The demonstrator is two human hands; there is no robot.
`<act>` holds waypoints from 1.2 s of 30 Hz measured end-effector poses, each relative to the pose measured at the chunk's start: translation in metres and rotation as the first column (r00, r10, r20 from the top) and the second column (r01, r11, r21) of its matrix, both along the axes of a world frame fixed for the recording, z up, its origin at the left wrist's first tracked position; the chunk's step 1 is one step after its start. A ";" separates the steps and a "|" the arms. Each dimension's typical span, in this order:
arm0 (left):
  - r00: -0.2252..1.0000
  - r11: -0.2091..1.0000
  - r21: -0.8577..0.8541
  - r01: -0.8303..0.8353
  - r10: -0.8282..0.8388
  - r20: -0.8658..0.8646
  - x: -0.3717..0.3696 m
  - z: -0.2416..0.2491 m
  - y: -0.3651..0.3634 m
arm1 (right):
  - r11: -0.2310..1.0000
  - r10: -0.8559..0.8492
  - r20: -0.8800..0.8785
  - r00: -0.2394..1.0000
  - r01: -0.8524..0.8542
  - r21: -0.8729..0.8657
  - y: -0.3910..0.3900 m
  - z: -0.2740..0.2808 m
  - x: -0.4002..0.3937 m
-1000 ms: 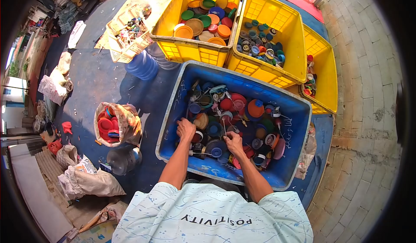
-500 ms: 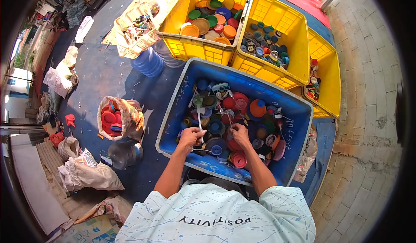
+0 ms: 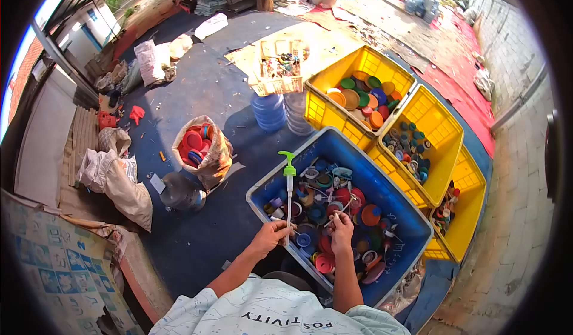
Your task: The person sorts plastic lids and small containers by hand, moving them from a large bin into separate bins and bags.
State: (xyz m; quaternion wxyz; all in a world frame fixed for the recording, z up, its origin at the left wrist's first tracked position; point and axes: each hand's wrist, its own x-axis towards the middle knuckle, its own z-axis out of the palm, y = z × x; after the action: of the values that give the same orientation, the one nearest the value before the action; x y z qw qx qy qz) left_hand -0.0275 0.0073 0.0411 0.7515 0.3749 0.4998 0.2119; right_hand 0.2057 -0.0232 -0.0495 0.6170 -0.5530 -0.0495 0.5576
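The left hand [image 3: 271, 237] has its fingertips pinched together on the white tube of a green-headed pump [image 3: 289, 187], close to the tube's lower end. The pump stands nearly upright, its green nozzle highest; gripping the bottom seems to leave the head free of the hand and clear of the heap. The right hand [image 3: 342, 233] has thumb and fingers closed on a slim pale stem [image 3: 346, 205], which slants up to the right; its far end is too small to make out.

Both hands are at the lower centre of the frame, the left near the rim of a blue bin [image 3: 331, 147], the right over its contents. Inside lie jumbled lids and pumps, among them an orange lid [image 3: 370, 215]; the tangle probably makes single pieces awkward to free.

Against the bin's upper right side crowd three yellow crates holding caps: one with broad lids [image 3: 340, 118], one with smaller caps [image 3: 444, 117], one partly hidden [image 3: 471, 194]. They block that side. Left of the bin, an open sack [image 3: 218, 171] of red lids stands beside a clear jug [image 3: 179, 188]. Above centre, a basket [image 3: 277, 86] of small parts appears propped on blue bottles [image 3: 268, 113], likely for easier reach.
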 end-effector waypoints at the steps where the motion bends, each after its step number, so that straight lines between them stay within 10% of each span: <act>1: 0.998 0.998 0.023 -0.054 0.053 0.026 -0.008 0.005 -0.006 | 0.999 0.027 0.002 1.000 -0.028 0.026 0.005 0.007 -0.007; 26: 0.933 0.931 0.082 -0.355 0.347 0.100 -0.356 -0.006 0.094 | 0.866 0.450 0.215 0.867 -0.482 0.131 0.144 0.098 -0.387; 36: 0.896 0.910 0.011 -0.415 0.406 0.178 -0.377 -0.032 0.191 | 0.867 0.471 0.267 0.841 -0.496 0.035 0.241 0.061 -0.404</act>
State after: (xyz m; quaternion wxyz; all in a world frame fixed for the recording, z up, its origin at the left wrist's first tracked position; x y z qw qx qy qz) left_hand -0.4043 0.1985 0.0093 0.7207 0.2596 0.4957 0.4093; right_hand -0.1984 0.2173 0.0117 0.4727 -0.5557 -0.2933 0.6179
